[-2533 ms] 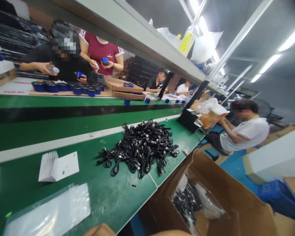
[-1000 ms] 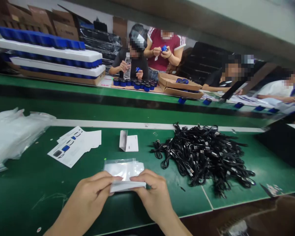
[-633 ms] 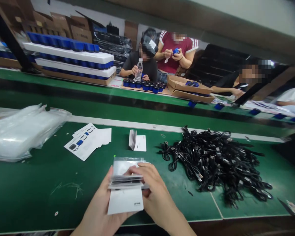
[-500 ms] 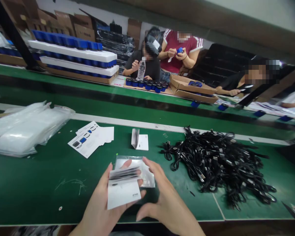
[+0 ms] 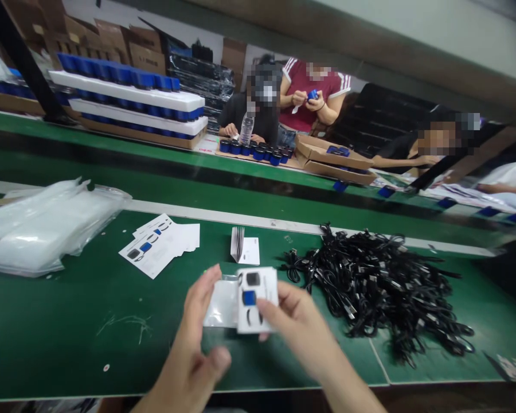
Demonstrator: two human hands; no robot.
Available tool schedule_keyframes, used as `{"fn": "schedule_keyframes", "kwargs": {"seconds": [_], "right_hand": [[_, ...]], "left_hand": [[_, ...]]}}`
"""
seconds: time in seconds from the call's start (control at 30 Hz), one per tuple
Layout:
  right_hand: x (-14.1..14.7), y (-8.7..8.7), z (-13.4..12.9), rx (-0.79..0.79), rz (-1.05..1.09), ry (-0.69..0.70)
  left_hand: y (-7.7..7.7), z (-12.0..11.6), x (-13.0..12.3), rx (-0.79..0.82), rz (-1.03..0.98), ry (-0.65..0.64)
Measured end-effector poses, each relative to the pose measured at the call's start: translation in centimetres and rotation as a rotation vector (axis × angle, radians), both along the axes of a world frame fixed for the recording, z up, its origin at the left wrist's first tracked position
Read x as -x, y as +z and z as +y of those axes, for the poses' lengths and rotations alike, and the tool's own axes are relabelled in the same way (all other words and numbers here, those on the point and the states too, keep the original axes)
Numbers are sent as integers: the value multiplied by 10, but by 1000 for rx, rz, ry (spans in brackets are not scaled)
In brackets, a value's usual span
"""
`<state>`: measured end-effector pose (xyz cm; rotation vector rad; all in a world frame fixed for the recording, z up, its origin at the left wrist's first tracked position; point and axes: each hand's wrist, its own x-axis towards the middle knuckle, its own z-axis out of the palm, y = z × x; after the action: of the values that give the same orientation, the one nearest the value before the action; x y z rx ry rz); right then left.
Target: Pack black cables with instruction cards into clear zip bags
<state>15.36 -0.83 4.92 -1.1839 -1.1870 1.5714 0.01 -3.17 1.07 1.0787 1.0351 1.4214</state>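
My right hand pinches a small folded leaflet, its printed side with dark and blue device pictures facing up. To its left my left hand is open, thumb spread from the fingers and nothing in its grasp. A clear plastic bag lies on the green bench between the hands, partly covered by the leaflet. Just beyond stands another folded leaflet, half opened, with a white page flat beside it. Several printed cards lie fanned out further left.
A big heap of black USB cables spreads over the right of the bench. Filled clear bags lie at the left. Across the raised green ledge, co-workers sit and stand by blue-and-black items, a cardboard tray and stacked white foam trays.
The leaflet has passed from my left hand to my right and turned, its picture side now up. My left hand has opened. The bag lies slightly left of the leaflet.
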Motion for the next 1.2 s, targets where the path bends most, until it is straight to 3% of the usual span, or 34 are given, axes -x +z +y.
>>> {"fn": "schedule_keyframes", "kwargs": {"seconds": [0.07,0.13,0.23,0.4,0.63,0.8,0.93,1.1,1.2], "right_hand": [[-15,11,24,-136,-282,-45],[-24,16,52,-194,-598,-54],[-23,12,90,-190,-666,-38],[-4,-9,117,-90,-581,42],[0,-20,100,-55,-435,112],[-16,-25,76,-208,-533,18],[-32,-27,51,-353,-651,17],[-40,-36,26,-522,-811,41],[-38,-42,18,-571,-826,22]], "left_hand": [[15,19,11,99,-29,-21],[29,42,19,313,-88,-146],[38,77,18,437,-156,-175],[25,113,-4,551,-162,-282],[26,99,-8,518,-118,-366],[22,83,9,442,59,-323],[12,74,35,309,353,-288],[12,79,60,-126,1109,-166],[16,88,65,-216,1292,-80]]}}
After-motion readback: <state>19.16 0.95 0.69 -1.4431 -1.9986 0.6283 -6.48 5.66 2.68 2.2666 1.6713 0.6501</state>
